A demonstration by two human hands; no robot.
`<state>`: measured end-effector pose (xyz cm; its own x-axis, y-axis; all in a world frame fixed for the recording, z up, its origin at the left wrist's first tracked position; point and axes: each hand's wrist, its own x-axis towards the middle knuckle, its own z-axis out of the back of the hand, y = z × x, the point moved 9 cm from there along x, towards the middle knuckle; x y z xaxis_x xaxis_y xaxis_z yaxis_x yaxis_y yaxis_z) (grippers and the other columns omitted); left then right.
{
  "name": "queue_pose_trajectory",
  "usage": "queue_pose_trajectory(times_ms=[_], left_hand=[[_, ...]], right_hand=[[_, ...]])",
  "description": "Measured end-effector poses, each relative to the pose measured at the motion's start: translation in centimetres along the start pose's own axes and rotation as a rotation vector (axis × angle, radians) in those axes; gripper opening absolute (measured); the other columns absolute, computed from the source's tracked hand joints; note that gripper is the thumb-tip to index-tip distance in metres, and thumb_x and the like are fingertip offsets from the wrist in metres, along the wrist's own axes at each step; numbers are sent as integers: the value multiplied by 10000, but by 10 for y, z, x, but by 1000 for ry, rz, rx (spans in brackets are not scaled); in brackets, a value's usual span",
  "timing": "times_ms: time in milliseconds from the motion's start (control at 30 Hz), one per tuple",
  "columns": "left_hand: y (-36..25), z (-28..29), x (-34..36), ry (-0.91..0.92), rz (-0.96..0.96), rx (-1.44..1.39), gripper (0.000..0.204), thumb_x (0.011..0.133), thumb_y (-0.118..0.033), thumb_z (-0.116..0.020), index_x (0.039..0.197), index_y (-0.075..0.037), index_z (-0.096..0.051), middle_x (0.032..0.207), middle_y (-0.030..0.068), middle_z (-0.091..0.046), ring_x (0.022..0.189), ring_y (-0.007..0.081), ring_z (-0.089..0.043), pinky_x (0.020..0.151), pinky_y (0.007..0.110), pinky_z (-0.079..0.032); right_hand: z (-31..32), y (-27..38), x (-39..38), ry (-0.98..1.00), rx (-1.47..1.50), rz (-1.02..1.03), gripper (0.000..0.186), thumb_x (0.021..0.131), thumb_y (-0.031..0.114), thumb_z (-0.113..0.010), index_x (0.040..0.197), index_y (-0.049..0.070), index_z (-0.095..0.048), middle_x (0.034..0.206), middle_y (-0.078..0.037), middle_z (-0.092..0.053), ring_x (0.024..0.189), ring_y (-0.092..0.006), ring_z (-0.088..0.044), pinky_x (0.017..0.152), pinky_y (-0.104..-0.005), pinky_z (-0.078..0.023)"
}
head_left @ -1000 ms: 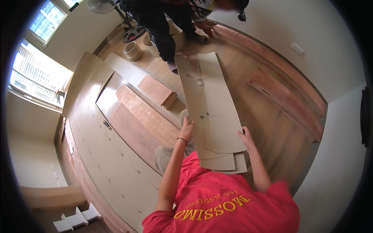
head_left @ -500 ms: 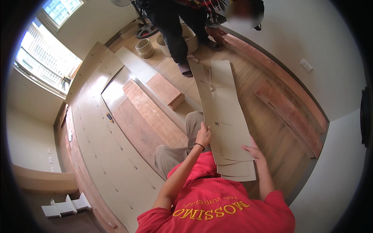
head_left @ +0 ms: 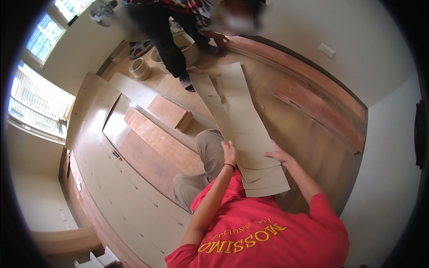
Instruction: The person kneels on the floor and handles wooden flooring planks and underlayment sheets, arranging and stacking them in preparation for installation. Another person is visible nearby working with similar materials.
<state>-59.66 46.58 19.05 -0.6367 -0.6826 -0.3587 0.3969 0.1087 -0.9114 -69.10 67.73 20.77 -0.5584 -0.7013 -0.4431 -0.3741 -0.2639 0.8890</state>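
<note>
Across my lap lie several long, thin beige sheet strips [head_left: 248, 123], overlapping and slightly fanned at both ends. My left hand [head_left: 230, 154] is closed on their left edge, thumb on top. On the opposite edge, my right hand [head_left: 279, 154] grips the strips near their close end, its thumb over the upper face and its other fingers partly hidden. The far ends spread apart above the wooden floor, close to the other person's foot. A small yellow-and-dark cutter-like tool [head_left: 117, 155] rests on the large beige sheet [head_left: 96, 129] to my left.
Another person [head_left: 167, 44] bends at the far wall, one hand at a reddish wood strip [head_left: 295, 64]. Reddish boards [head_left: 321, 111] lie to the right. Stacked plywood pieces [head_left: 170, 111] lie left of centre. A round beige roll [head_left: 140, 69] and a fan [head_left: 103, 12] stand farther off.
The view has swung, so the room sits farther left in it. The strips' far ends look more spread apart. Both hands still hold them, and my right thumb now lies farther over the top.
</note>
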Motion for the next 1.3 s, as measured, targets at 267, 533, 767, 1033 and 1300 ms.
queue_pose_trajectory(times_ms=[267,533,767,1033,1300], left_hand=[[66,-60,-37,88,-19,-248,418,966,-138,-451,1317,-29,-252,1231,149,-457,1098,249,-484,852,374,-484],[66,-164,-140,621,617,-390,444,993,-236,-406,1342,-69,-189,1279,196,-407,1134,350,-491,819,534,-515],[66,-153,-196,1305,902,2,396,990,-305,-422,1212,22,-430,1088,237,-580,957,310,-629,741,416,-563],[-45,-10,-92,965,381,-182,408,991,-348,-405,1230,-28,-484,1082,178,-651,965,257,-644,869,361,-494],[27,241,4,-97,236,-59,332,948,-338,-469,1123,-63,-533,964,95,-661,794,174,-630,697,314,-492]], right_hand=[[57,-8,-19,-30,-286,-267,809,737,205,-755,1372,-21,-308,1286,-176,-481,1209,-247,-460,993,-367,-402],[131,-16,-54,-676,-948,-457,591,772,544,-613,1060,29,-624,955,-208,-669,945,-359,-642,765,-448,-522],[144,-27,-112,-817,-913,-249,547,739,555,-673,965,62,-609,837,-216,-662,829,-397,-645,711,-482,-515],[220,-17,-157,-704,-1121,-248,545,752,447,-714,1126,78,-568,1026,-195,-640,1006,-378,-586,819,-469,-470],[310,-83,-109,-713,-1141,-406,554,798,156,-690,1307,74,-488,1283,-155,-543,1190,-328,-504,988,-421,-409]])
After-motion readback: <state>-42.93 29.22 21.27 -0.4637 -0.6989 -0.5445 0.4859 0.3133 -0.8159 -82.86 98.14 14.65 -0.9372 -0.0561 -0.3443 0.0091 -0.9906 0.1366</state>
